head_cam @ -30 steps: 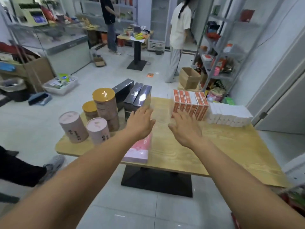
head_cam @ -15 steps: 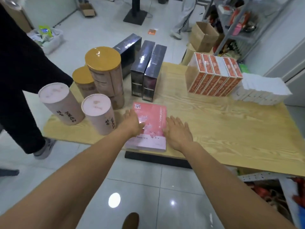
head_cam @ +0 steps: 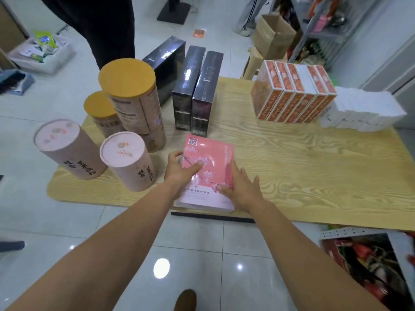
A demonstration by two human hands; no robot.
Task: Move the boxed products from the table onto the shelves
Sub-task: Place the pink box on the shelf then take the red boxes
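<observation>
Evidently, in the head view, both hands bracket the pink box (head_cam: 208,158), which lies flat at the near edge of the table (head_cam: 292,171), probably so it lifts squarely. The left hand (head_cam: 179,170) curls round its left edge, thumb on top. The right hand (head_cam: 242,189) presses its right side, fingers straight and spread. Round tubes (head_cam: 128,162) stand just left and dark boxes (head_cam: 202,90) just beyond. Neither seems to block a lift toward the far-right shelves (head_cam: 318,23).

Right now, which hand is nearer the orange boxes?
Right. The right hand is front-left of the orange boxes; the left hand, gripping the pink box, is farther left.
</observation>
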